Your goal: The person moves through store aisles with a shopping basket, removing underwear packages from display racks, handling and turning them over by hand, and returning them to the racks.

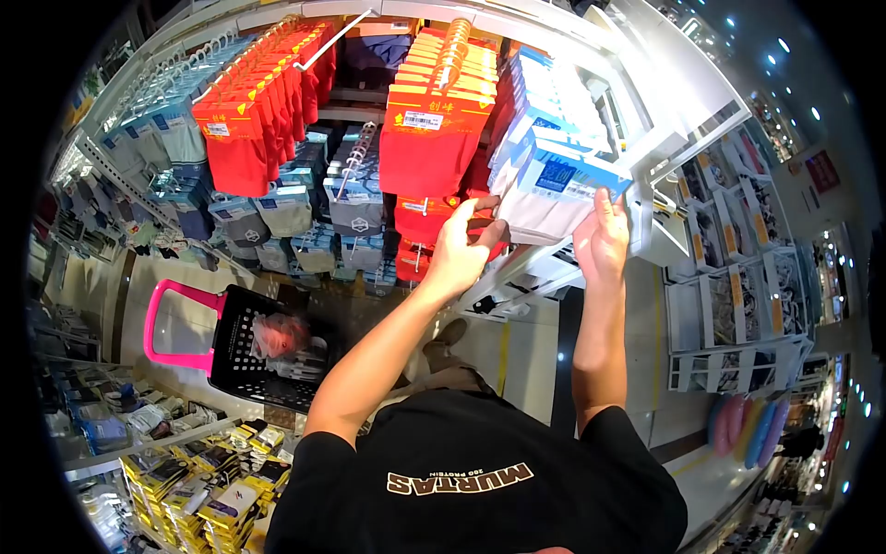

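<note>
In front of me hangs a row of white folded garments, probably socks, with blue header cards [544, 208]. My left hand [464, 247] is at the left side of the front pack, its fingers curled against the edge. On the opposite side, my right hand [602, 235] grips the pack's right edge, thumb up against the blue card and the other fingers mostly hidden behind. Just left of these packs, red packs with red and yellow cards [432, 138] hang on a hook, with a white barcode label on the front one.
A black shopping basket [242, 355] with a pink handle [152, 323] stands on the floor to my left, holding a plastic-wrapped item. Grey sock packs [355, 208] hang lower on the rack. Yellow packs [208, 489] fill a display at lower left. White shelving [738, 286] stands right.
</note>
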Motion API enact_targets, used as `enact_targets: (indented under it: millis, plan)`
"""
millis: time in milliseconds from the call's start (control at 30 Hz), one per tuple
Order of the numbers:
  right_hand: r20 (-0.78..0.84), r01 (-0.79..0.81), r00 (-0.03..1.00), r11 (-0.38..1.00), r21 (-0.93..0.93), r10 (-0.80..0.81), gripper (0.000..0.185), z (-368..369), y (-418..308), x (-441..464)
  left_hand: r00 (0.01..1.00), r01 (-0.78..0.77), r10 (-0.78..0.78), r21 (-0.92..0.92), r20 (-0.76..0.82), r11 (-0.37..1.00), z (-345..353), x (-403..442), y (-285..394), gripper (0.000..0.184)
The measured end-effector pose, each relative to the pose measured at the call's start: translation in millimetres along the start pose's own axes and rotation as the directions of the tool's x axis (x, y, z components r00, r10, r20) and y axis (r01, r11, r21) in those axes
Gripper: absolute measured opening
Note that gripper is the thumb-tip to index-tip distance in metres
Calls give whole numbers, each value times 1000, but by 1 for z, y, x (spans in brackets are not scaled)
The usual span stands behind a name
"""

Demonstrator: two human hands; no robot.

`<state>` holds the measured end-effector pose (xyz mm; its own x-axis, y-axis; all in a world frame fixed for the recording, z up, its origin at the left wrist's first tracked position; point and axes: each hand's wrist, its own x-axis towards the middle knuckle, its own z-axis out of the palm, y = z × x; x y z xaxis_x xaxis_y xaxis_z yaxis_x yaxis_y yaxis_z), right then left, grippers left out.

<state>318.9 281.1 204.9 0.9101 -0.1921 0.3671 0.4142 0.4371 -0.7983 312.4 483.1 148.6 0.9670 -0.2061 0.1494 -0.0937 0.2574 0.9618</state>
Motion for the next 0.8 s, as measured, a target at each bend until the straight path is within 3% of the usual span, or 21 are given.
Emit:
enact_targets:
  millis: [67,167,233,300,333,367,433,467,567,600,700,767,800]
  plan:
    - [26,11,1000,996,83,-14,33,-2,-1,4,995,-94,96,70,-27,993,-3,-8,3,48]
    - [93,-39,995,983,178,23,28,22,-4,-4,959,-257,281,342,-20,904,-19,-29,1,60]
    - [114,-108,990,974,197,87,27,31,7,-15,970,-222,241,309,-24,925,-29,-51,12,66]
    - [24,-212,977,951,224,212,24,25,49,-37,950,-293,309,218,-38,931,-41,-64,6,61]
    - [77,-324,946,917,234,315,25,38,58,-47,955,-280,295,254,-20,926,-49,-73,7,54]
    - [129,-436,900,868,236,417,26,49,68,-58,983,-170,181,268,-17,948,-57,-81,9,41]
    - [77,-554,829,795,247,553,30,52,98,-80,982,186,-184,67,-39,980,-77,-103,-15,29]
    - [51,-571,815,785,241,577,34,60,107,-89,981,104,-114,-73,-156,992,-74,-112,-21,24]
    - [8,-580,813,811,-81,582,60,60,127,-112,906,128,-176,-148,-384,981,-83,-135,-46,26]
    - [40,-600,794,793,-108,606,68,61,128,-118,864,172,-294,-309,-408,935,-85,-138,-44,28]
    - [117,-488,806,762,-426,581,37,57,138,-138,764,175,-349,-346,-542,922,-87,-142,-49,28]
    - [206,-406,811,780,-476,548,17,59,144,-150,766,174,-269,-214,-584,961,-91,-144,-55,27]
    - [250,-408,767,751,-520,591,21,57,142,-152,773,185,-229,-136,-592,973,-93,-144,-56,27]
